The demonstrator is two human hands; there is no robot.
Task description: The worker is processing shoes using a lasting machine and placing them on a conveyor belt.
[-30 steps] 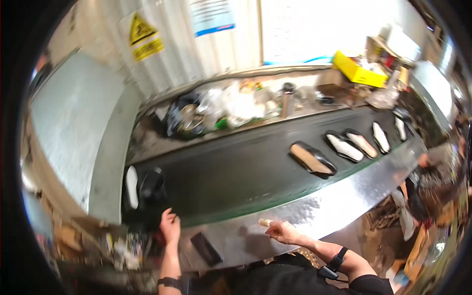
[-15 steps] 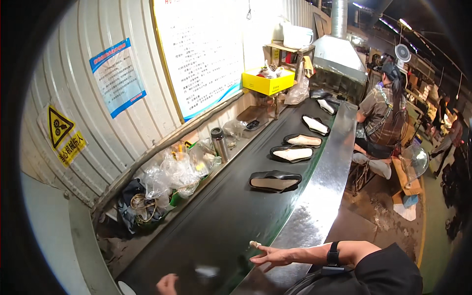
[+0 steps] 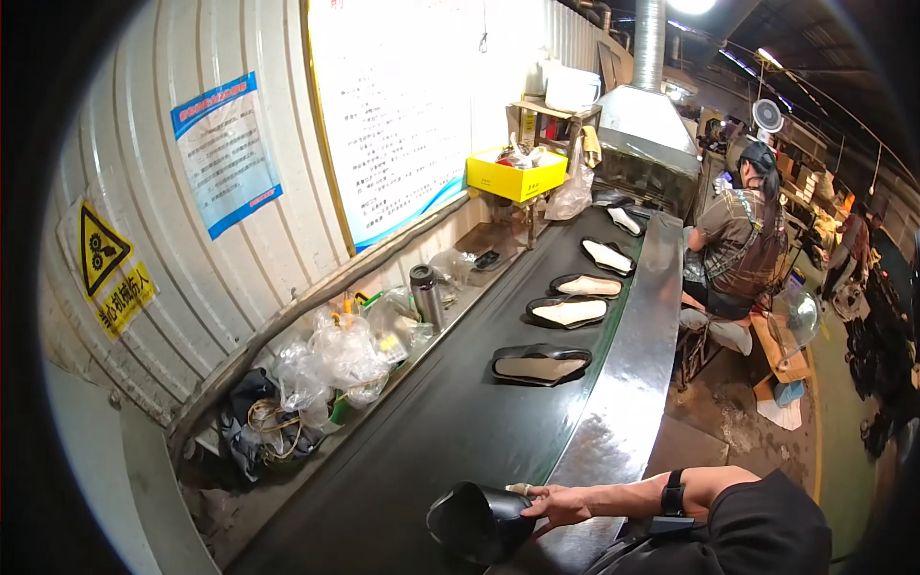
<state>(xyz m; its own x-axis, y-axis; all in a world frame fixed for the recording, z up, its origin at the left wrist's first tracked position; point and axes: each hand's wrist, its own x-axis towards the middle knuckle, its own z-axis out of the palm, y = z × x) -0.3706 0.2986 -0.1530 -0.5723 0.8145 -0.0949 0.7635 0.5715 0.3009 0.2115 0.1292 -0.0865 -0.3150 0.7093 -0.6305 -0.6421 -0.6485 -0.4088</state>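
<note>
My right hand (image 3: 558, 506) has its fingers closed on the edge of a black shoe (image 3: 470, 522), low over the near part of the conveyor belt (image 3: 422, 431). The shoe is tilted, with its dark opening showing; its far side is cut off from clear sight. A pale wrap covers one fingertip of this hand. My left hand is out of the picture. Farther along the belt lie several black shoes with pale insoles, the nearest shoe (image 3: 541, 365) lying crosswise.
A metal ledge (image 3: 613, 412) runs along the belt's right side. On the left shelf are plastic bags (image 3: 340, 359) and a steel flask (image 3: 426, 295). A yellow box (image 3: 517, 177) stands farther back. A co-worker (image 3: 743, 230) sits beyond the ledge.
My right hand, earlier holding nothing with its fingers spread, now grips the black shoe. My left hand has left the lower edge of the view. A blurred white object on the belt no longer shows.
</note>
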